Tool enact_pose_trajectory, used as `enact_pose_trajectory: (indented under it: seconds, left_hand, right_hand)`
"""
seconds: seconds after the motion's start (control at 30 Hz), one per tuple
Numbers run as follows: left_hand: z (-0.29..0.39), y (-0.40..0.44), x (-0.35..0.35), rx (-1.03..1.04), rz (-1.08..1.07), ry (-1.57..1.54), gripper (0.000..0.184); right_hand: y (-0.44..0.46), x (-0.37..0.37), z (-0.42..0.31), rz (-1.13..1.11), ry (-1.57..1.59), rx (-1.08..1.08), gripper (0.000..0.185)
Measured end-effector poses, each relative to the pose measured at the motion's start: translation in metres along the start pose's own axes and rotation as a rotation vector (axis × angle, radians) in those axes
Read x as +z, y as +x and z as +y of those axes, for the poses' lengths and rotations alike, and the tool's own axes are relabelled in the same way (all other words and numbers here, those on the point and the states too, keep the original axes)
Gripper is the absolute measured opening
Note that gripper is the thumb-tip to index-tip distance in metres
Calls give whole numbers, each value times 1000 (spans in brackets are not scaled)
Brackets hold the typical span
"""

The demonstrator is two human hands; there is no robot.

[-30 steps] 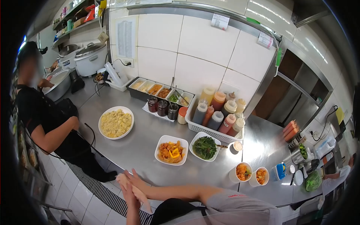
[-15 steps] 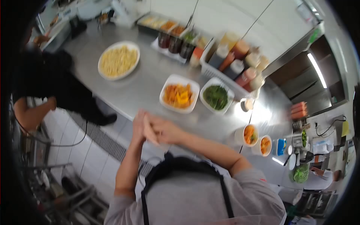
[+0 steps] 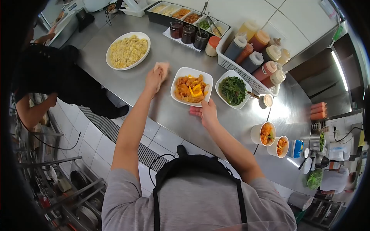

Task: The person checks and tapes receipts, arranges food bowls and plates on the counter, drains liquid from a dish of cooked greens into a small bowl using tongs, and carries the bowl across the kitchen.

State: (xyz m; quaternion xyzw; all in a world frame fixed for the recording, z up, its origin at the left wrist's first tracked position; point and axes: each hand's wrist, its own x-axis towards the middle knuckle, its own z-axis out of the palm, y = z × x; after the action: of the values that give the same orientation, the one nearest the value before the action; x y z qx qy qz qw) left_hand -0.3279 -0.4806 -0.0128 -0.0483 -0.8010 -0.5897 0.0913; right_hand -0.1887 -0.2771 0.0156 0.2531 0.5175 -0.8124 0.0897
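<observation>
My left hand (image 3: 153, 80) is over the steel counter, closed on a folded pinkish cloth (image 3: 163, 68), slightly blurred. Beside it stands a square white bowl (image 3: 175, 73) with orange-brown saucy pieces and yellow strips (image 3: 195, 90) on top. At the bowl's near right corner is my right hand (image 3: 209, 114), its thumb at the rim and fingers along the lower side. To the right is a second white bowl (image 3: 218, 92) of dark cooked greens (image 3: 232, 90). A large oval white plate (image 3: 145, 38) of fried rice (image 3: 128, 52) lies farther back to the left.
Sauce jars (image 3: 188, 34) and a topping tray (image 3: 153, 17) line the wall. A white basket (image 3: 235, 71) holds several squeeze bottles. Two paper tubs (image 3: 256, 135) of food and a small cup (image 3: 266, 101) sit rightward. A person in black (image 3: 58, 73) stands at left.
My hands were together at the counter's front edge around the cloth. They have separated: the left moved forward with the cloth, the right reached to the square bowl.
</observation>
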Motion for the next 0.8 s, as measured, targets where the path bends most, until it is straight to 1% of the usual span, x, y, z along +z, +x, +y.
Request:
enact_pose_trajectory:
  seconds: [0.03,0.07,0.1,0.13,0.17,0.2,0.23,0.27,0.3,0.33,0.4,0.43,0.47,0.5,0.57,0.63,0.7,0.77,0.8]
  left_hand:
    - [16,1,1,-500,-90,-782,33]
    - [29,0,-3,-517,-82,-777,33]
    - [44,2,-10,-614,-335,-618,32]
    - [57,3,-12,-698,-589,-452,31]
    - [68,1,-5,-760,-668,-507,30]
    - [72,-1,1,-753,-685,-501,30]
    - [76,-5,10,-759,-727,-656,35]
    - [80,-9,20,-765,-775,-810,40]
    - [89,-17,30,-786,-796,-962,42]
    - [104,-27,44,-785,-839,-959,42]
    - [132,-51,70,-857,-725,-1161,46]
    - [137,-61,82,-852,-764,-1159,46]
    - [137,-70,90,-818,-688,-1053,48]
    - [133,-77,97,-782,-608,-950,51]
    - [85,-78,94,-614,-525,-258,52]
    - [88,-82,86,-69,-587,785,47]
    - [88,-88,89,-122,-504,937,40]
    - [80,-96,98,-67,-341,702,32]
    - [77,-99,105,-123,-300,674,32]
  right_hand:
    - [-3,-4,-1,2,3,12,29]
    - [-12,-10,-6,-44,-27,20,29]
    - [-20,-14,-11,-93,-55,23,30]
    - [-28,-17,-16,-93,-52,30,30]
    - [-37,-21,-23,-140,-98,38,30]
    - [-45,-25,-31,-179,-140,37,31]
    - [-53,-31,-39,-178,-143,78,31]
    - [-60,-38,-48,-152,-130,60,31]
    - [-67,-47,-57,-195,-122,105,30]
    - [-76,-57,-67,-236,-113,151,30]
    - [-96,-79,-93,-213,-57,137,30]
    - [-108,-91,-111,-188,-21,110,31]
    - [-120,-103,-128,-167,18,83,31]
    - [-130,-122,-145,-140,17,-4,31]
    - [-140,-180,-179,-27,12,-96,31]
    - [-147,-235,-213,96,-30,-237,30]
    - [-138,-296,-235,197,-64,-357,26]
    - [-110,-361,-243,332,-75,-381,24]
    - [-92,-395,-240,398,-66,-389,24]
